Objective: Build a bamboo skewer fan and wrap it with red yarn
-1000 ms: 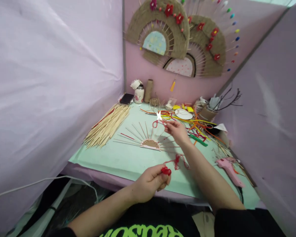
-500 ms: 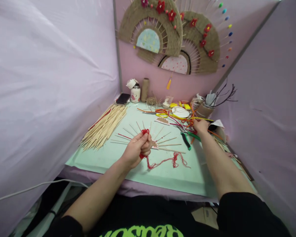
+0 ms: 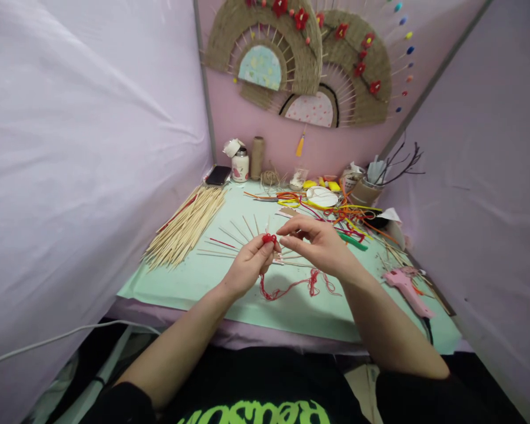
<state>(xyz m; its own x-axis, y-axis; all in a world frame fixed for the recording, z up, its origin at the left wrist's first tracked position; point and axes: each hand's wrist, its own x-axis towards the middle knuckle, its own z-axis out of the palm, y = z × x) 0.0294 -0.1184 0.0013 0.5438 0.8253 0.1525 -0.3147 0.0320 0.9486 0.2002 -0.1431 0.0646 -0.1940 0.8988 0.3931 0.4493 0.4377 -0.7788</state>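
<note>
My left hand is closed on a small red yarn knot held above the mint-green mat. A red yarn strand trails from it down onto the mat. My right hand is right beside the knot, thumb and fingers curled toward it, with nothing that I can make out between them. Under both hands lies a half-made fan of thin sticks, partly hidden by them.
A bundle of bamboo skewers lies at the left. Coloured pipe cleaners, green-handled pliers, cups and a twine spool crowd the back right. A pink glue gun lies at the right edge. Woven fans hang on the wall.
My right hand came back from the pipe-cleaner pile at the right to the red knot. My left hand lifted the knot slightly and the view tilted a little.
</note>
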